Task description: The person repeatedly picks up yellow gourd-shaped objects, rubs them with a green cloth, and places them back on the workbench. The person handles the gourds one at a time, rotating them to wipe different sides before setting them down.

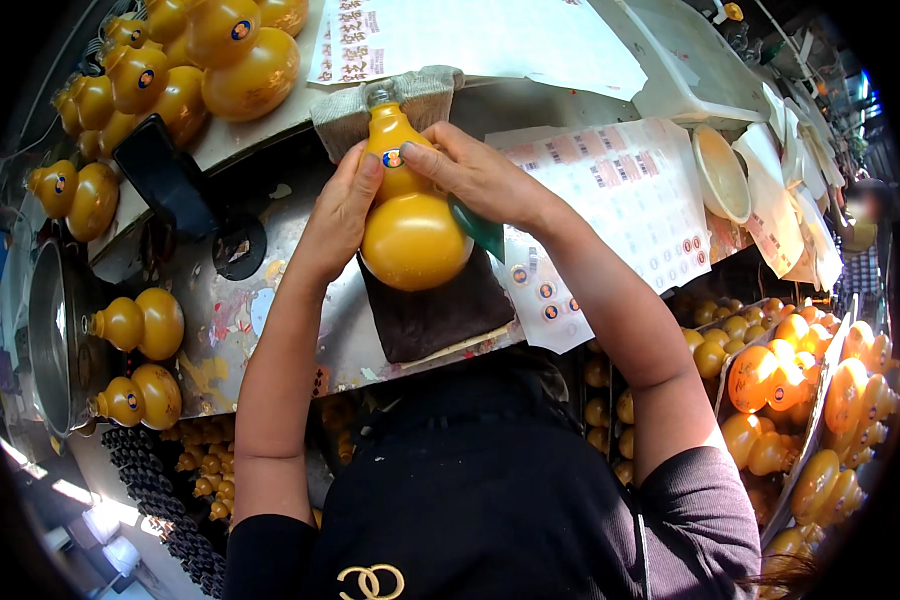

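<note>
Centrally, both hands point(338, 212) point(485, 180) round yellow gourd bottle point(415, 242), similar bottles point(754, 378) in crate point(814, 425)

Yellow gourd-shaped bottle point(415, 240): smooth, glossy, hard-looking, bright highlight on lower bulb. Its short neck point(381, 96) clear, glass-like. Beige-grey folded cloth point(432, 92) behind: matt, rough weave. Dark brown rectangular pad point(420, 318): matt, soft, fabric-like. Grey surface point(295, 205): bare metal look, dull sheen, paint-smeared. White printed label sheet point(635, 225): smooth paper. Round silver basin point(48, 340): metal, shiny. Green pointed piece point(482, 232): smooth; material unclear. Whitish rectangular tray point(705, 95): plastic-looking, translucent.
</note>
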### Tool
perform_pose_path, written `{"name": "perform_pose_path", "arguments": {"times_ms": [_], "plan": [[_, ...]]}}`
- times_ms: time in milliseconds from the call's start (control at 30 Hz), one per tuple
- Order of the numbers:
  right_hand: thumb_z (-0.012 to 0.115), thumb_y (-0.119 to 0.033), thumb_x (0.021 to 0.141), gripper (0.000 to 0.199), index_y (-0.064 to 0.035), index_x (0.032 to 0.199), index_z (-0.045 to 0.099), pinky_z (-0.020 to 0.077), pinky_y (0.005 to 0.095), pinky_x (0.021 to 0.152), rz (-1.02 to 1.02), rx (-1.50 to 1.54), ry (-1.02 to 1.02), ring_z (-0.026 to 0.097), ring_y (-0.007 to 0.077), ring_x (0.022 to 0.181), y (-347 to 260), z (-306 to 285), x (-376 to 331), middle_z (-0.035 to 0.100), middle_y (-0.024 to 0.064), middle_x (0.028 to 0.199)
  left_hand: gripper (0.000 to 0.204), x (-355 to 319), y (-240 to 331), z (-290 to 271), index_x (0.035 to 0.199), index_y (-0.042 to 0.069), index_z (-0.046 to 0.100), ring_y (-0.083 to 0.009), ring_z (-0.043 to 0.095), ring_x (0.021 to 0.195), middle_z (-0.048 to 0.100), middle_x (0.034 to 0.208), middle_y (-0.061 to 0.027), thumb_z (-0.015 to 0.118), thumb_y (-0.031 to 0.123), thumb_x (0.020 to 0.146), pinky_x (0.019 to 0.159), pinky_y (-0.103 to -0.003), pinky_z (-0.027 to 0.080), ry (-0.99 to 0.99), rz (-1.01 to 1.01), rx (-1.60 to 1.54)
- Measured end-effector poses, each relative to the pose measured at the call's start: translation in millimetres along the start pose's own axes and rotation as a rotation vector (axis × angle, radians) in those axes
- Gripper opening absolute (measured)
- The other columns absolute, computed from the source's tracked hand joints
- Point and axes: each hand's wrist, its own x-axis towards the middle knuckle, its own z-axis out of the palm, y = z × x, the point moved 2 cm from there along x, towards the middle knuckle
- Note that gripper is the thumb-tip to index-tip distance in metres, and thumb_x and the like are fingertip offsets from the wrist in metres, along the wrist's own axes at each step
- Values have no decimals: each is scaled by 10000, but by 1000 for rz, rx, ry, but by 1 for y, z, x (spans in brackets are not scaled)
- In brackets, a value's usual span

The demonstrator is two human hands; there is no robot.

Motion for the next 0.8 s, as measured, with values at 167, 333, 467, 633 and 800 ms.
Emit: {"name": "perform_pose_path", "arguments": {"times_ms": [167, 333, 467, 633, 800], "plan": [[558, -588, 888, 528, -70, 961, 629, 434, 242, 651, 559, 636, 232, 537, 118, 745, 16, -10, -16, 582, 35, 841, 541, -2, 3, -3, 1327, 27, 438, -135, 566, 1047, 572, 1160, -68, 437, 454, 995, 909, -265, 457, -38, -75, -235], [622, -424, 900, 447, -30, 1109, 583, 476, 252, 785, 110, 899, 253, 580, 141, 894, -13, -21, -26, 602, 51, 950, 540, -4, 5, 6, 1342, 24, 414, -147, 584, 1019, 572, 1156, -82, 581, 356, 951, 886, -280, 483, -10, -50, -73], [671, -195, 880, 367, -36, 1179, 529, 469, 257, 849, -202, 51, -7, 580, 142, 947, -58, -24, -10, 602, 73, 1031, 574, -6, 2, 2, 1355, 22, 394, -145, 576, 1035, 566, 1162, -88, 627, 328, 928, 874, -276, 489, -35, -22, -91], [649, -160, 854, 346, -32, 1157, 539, 488, 301, 835, -246, -490, -95, 606, 199, 905, -71, -25, 22, 625, 127, 975, 590, -6, 3, 2, 1369, 23, 375, -148, 567, 1051, 554, 1177, -96, 631, 318, 926, 876, -271, 487, -44, -24, -97], [645, -139, 848, 313, -49, 1137, 562, 504, 302, 801, -161, -481, -91, 630, 211, 860, -72, -26, 37, 647, 135, 974, 598, -6, 7, 3, 1379, 17, 358, -148, 566, 1053, 548, 1192, -103, 641, 278, 921, 877, -269, 488, -62, -56, -99]]}}
